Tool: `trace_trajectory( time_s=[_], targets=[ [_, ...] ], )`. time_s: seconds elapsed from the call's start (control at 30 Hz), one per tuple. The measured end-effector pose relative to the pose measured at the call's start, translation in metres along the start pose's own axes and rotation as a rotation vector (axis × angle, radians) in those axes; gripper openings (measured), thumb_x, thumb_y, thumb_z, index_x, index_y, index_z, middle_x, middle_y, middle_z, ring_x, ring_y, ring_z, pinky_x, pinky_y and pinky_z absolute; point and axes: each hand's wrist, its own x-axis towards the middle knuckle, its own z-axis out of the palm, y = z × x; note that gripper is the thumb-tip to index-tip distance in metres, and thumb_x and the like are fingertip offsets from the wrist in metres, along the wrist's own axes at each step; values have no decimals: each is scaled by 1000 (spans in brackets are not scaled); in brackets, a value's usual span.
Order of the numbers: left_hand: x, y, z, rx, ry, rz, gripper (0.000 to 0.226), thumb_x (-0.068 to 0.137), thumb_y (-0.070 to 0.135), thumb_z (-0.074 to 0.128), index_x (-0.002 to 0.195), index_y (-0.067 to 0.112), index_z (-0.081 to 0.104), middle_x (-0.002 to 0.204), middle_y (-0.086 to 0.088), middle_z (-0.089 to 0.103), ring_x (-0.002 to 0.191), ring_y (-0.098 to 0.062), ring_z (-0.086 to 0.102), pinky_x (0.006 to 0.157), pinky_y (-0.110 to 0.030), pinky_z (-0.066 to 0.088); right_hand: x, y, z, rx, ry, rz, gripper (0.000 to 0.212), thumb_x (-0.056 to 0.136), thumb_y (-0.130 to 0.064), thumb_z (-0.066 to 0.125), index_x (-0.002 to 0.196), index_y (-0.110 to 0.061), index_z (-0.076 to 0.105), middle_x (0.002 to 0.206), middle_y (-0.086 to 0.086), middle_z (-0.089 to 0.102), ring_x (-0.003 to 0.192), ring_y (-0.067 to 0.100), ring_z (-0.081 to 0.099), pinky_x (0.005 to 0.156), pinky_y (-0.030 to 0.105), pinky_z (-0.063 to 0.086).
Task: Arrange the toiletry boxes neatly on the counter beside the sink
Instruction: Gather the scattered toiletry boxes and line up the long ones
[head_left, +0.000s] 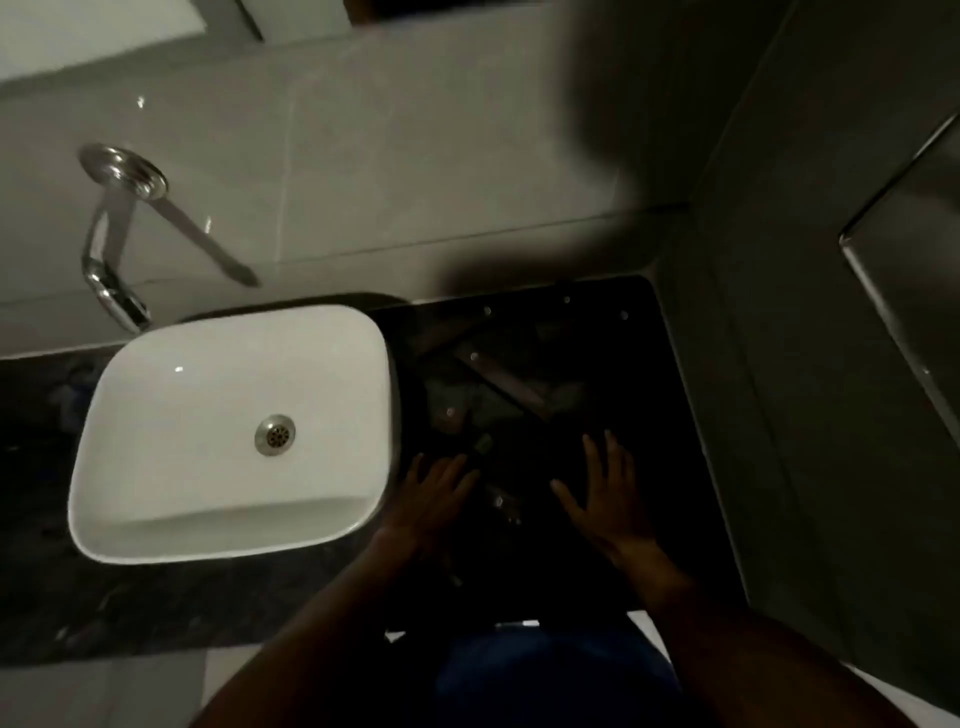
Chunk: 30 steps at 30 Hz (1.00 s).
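The scene is dim. Several dark toiletry boxes (511, 384) lie jumbled on the black counter (644, 364) to the right of the white sink (234, 431); their outlines are hard to tell apart. My left hand (434, 493) hovers just right of the sink's near corner, fingers spread, with a small dark item (480, 447) at its fingertips. My right hand (605, 483) is flat and spread over the counter's near part. Neither hand visibly holds anything.
A chrome wall tap (111, 244) hangs over the sink's back left. A grey tiled wall (415, 156) runs behind, and a side wall (779, 364) closes the counter on the right. The dark counter (41, 467) continues left of the sink.
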Motion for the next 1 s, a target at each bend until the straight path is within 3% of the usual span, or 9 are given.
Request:
trace_trajectory(
  time_s=[0.1,0.2,0.3,0.4,0.57,0.73,0.87,0.93,1.0],
  targets=[
    [14,1,6,-113,-150,-60,81,81,34,65,150,22,23,158,-11,26,142,-30,31,115,-60,20,17,6,-7,-20,10,39,79,88,-60,50,151,-20,24,160,16,15,142,42,22,111,57,34],
    [20,5,-1,-151,-127,-52,102,59,43,81,145,20,34,152,-12,36,135,-33,41,109,-62,30,26,5,-12,-21,-5,36,75,90,-57,50,150,-21,25,160,15,15,142,42,23,108,57,38],
    [27,3,-5,-219,93,-59,79,60,35,83,131,15,56,136,-17,57,118,-35,60,95,-61,44,28,6,-13,-13,-12,30,72,92,-54,50,150,-19,27,159,16,17,142,41,24,108,57,39],
    [41,-10,-12,-321,143,-106,70,73,39,66,136,15,48,144,-16,48,130,-35,48,104,-57,35,28,6,-12,-11,-2,28,69,92,-51,51,148,-17,30,158,17,20,141,40,26,107,56,41],
    [102,-51,-43,-438,285,-213,47,91,29,52,134,13,45,145,-15,43,134,-34,41,104,-56,35,31,7,-12,35,22,37,63,93,-46,53,146,-15,35,154,20,28,139,40,31,107,55,41],
    [178,-103,-68,-422,152,-349,47,93,19,56,136,5,44,148,-24,35,136,-43,33,108,-57,32,38,18,-14,73,167,38,50,91,-26,65,132,-1,51,135,29,50,120,46,52,99,52,46],
    [211,-117,-79,-519,43,-380,24,94,10,55,111,-4,60,119,-30,61,110,-44,58,91,-49,47,52,15,-20,142,231,115,29,92,-24,62,113,-4,61,112,23,65,104,40,61,89,44,51],
    [217,-116,-80,-490,41,-342,21,93,9,54,105,-5,63,110,-30,65,102,-45,62,84,-49,50,73,3,-30,307,262,280,15,90,-26,62,87,-11,65,89,18,70,86,37,67,73,38,52],
    [217,-115,-78,-471,31,-311,20,93,10,54,104,-4,64,106,-28,67,98,-43,65,82,-48,52,110,-17,-47,684,320,543,21,88,-28,65,70,-18,60,82,17,71,81,37,69,71,41,56]
  ],
)
